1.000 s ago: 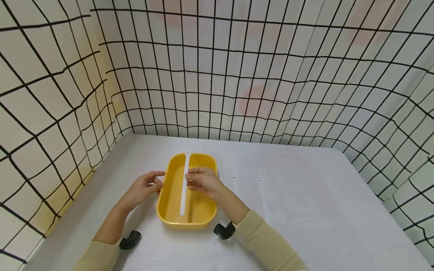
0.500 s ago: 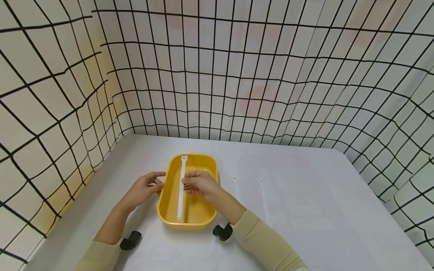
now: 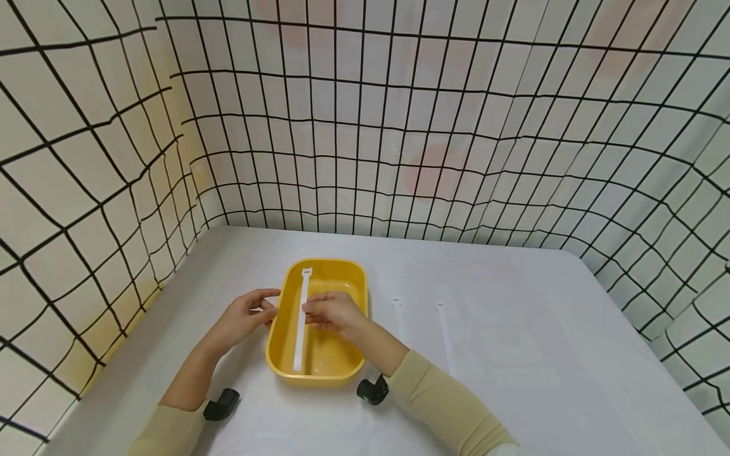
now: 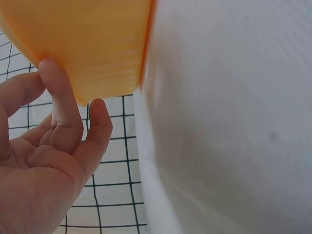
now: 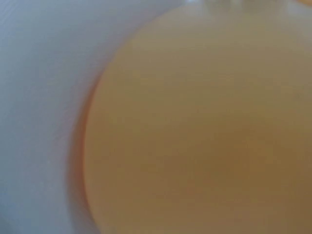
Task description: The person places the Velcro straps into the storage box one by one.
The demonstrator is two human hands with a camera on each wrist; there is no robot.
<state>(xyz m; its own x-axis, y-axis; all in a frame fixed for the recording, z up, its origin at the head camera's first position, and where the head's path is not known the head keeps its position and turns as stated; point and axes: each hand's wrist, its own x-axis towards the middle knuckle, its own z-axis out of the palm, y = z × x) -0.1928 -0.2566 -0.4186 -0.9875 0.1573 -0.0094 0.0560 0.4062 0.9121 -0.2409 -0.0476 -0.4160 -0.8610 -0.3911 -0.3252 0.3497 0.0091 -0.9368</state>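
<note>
A shallow yellow tray (image 3: 341,354) with rounded corners sits left of centre on the white table. Inside its outline, a white strap (image 3: 300,339) with a slotted wide end stretches lengthwise, angled slightly. My right hand (image 3: 336,313) reaches in over the right rim and pinches that strap near its middle between thumb and fingertips. At the left rim is my left hand (image 3: 242,320), fingers loosely bent. In the left wrist view a fingertip of the left hand (image 4: 53,146) meets the edge of the tray (image 4: 105,44). The right wrist view shows mostly blurred yellow tray wall (image 5: 195,122).
Two more slotted white straps, a nearer one (image 3: 397,313) and a farther one (image 3: 443,332), lie on the table right of the tray. Black wire mesh (image 3: 365,126) over white sheeting stands around the back and sides. Dark wrist cameras sit on both forearms.
My right hand has shifted slightly left and toward me with the strap; its slotted end has come from the far rim to within the tray's outline. The left hand stays in place.
</note>
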